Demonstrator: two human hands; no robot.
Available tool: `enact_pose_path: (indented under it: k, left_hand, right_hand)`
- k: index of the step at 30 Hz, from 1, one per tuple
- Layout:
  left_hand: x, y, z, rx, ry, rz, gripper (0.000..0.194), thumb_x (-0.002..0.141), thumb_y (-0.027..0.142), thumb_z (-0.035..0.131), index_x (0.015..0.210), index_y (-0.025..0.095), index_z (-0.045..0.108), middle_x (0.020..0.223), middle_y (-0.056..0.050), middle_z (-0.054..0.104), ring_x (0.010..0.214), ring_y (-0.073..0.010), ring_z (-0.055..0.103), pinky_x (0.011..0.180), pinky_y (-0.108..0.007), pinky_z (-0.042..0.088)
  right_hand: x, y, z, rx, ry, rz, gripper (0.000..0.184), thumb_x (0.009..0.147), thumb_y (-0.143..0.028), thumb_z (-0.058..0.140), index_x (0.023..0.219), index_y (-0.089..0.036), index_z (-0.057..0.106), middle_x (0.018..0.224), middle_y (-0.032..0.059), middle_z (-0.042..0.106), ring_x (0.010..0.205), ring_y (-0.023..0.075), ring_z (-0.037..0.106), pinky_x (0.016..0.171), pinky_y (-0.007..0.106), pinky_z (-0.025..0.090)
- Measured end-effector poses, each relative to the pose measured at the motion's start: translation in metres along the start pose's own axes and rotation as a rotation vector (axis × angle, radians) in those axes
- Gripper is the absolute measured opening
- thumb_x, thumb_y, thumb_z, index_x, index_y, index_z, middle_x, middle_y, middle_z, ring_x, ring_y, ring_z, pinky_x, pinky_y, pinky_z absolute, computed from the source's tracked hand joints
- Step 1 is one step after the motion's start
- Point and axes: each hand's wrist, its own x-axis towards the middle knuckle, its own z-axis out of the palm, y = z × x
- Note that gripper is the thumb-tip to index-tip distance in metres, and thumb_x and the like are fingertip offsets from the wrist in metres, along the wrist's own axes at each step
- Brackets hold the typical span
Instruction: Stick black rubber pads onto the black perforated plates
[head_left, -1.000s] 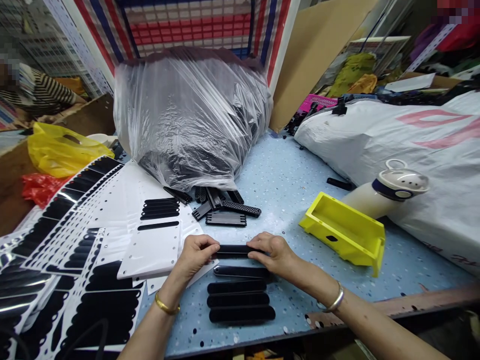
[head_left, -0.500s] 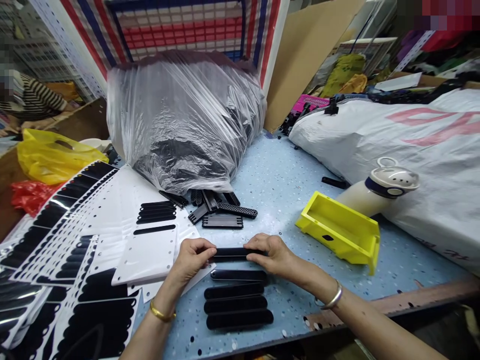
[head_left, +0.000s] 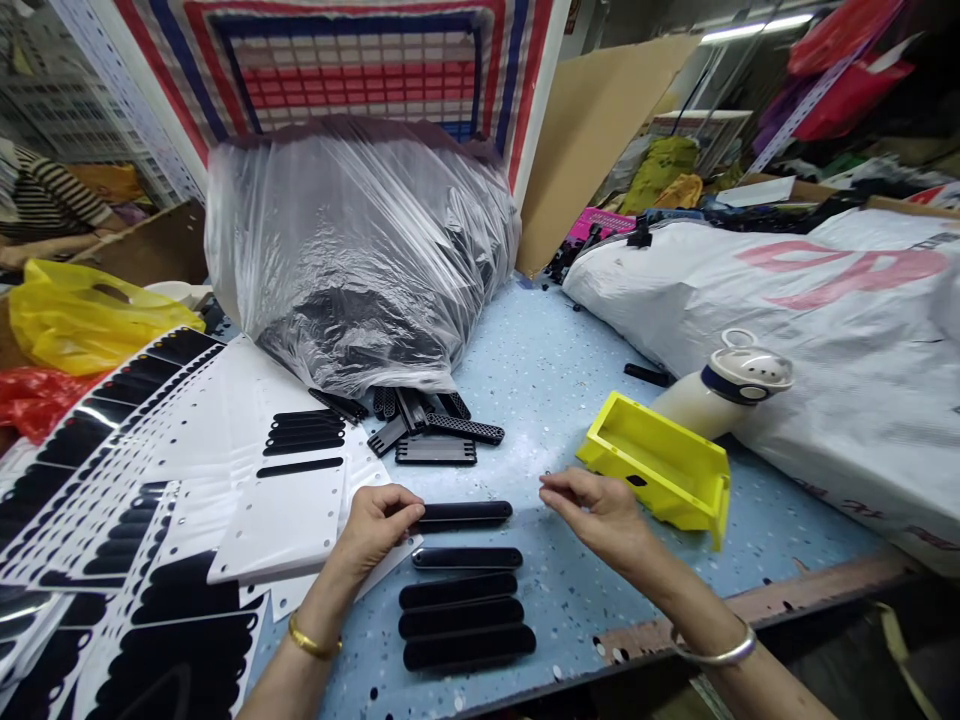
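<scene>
My left hand [head_left: 381,525] pinches the left end of a narrow black strip [head_left: 466,513] with rounded ends, lying level over the table. My right hand [head_left: 600,510] is off to the right of that strip, its thumb and bent fingers slightly apart with nothing visible between them. Just below the held strip lies a similar black strip [head_left: 466,558] with a shiny edge. Several more black strips [head_left: 461,620] lie in a row nearer me. White sticker sheets [head_left: 289,520] with black rounded strips on them spread beside my left hand.
A clear plastic bag [head_left: 360,250] full of dark parts stands at the back, with loose black pieces [head_left: 435,450] at its mouth. A yellow bin [head_left: 660,480] and a cream bottle [head_left: 701,400] stand right, before a large white sack [head_left: 787,300]. A person in a striped sleeve [head_left: 60,200] is far left.
My right hand has let go of the strip's right end and moved to the right. My left hand still holds the left end. The view has shifted slightly.
</scene>
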Motion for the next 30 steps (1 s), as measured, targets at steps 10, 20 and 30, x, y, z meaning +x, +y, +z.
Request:
enact_pose_path:
  k: [10,20,30]
  left_hand:
    - [0.003,-0.003,-0.001,-0.005,-0.011,0.024,0.024,0.062,0.037,0.076,0.064,0.014,0.073,0.048,0.0,0.059,0.04,-0.0101,0.049,0.043,-0.021,0.039]
    - [0.003,-0.005,-0.001,0.009,-0.034,0.031,0.023,0.063,0.036,0.075,0.064,0.013,0.072,0.048,0.0,0.059,0.041,-0.01,0.049,0.044,-0.021,0.038]
    - [0.002,-0.003,-0.003,0.011,-0.065,0.049,0.024,0.064,0.037,0.074,0.064,0.013,0.071,0.048,0.0,0.059,0.045,-0.0101,0.048,0.047,-0.021,0.036]
  right_hand:
    - [-0.007,0.002,0.044,0.255,-0.101,0.133,0.041,0.066,-0.039,0.079,0.099,-0.016,0.073,0.082,0.007,0.073,0.059,0.0179,0.068,0.053,0.029,0.057]
    - [0.015,-0.005,0.044,0.061,-0.153,0.033,0.029,0.08,-0.041,0.06,0.062,-0.019,0.066,0.057,0.0003,0.063,0.054,0.0142,0.056,0.053,0.025,0.042]
    - [0.019,-0.007,0.053,0.113,-0.118,0.143,0.05,0.086,-0.054,0.045,0.049,-0.022,0.041,0.045,-0.0001,0.05,0.046,0.0127,0.047,0.048,0.025,0.039]
